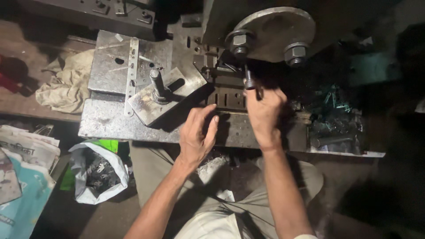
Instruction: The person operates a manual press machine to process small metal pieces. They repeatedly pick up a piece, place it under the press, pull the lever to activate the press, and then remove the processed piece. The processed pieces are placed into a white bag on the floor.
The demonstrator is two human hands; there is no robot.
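- Hands work at a dark metal press. The right hand (264,110) is wrapped tight around a small black handle (250,82), low under the big round plate (276,31).
- Left hand (199,135) rests with fingers spread on the steel tabletop (106,121), holding nothing, I think.
- Best to keep fingers away from the die block (228,95).
- Rumpled cloth (66,84) lies at the left.

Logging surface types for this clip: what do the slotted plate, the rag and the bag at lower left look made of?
Slotted plate: likely bare steel, grey, scuffed, dull sheen.
Rag: cloth, probably cotton, crumpled and stained beige.
Bag: thin plastic film, white, glossy wrinkles, holding small dark parts.
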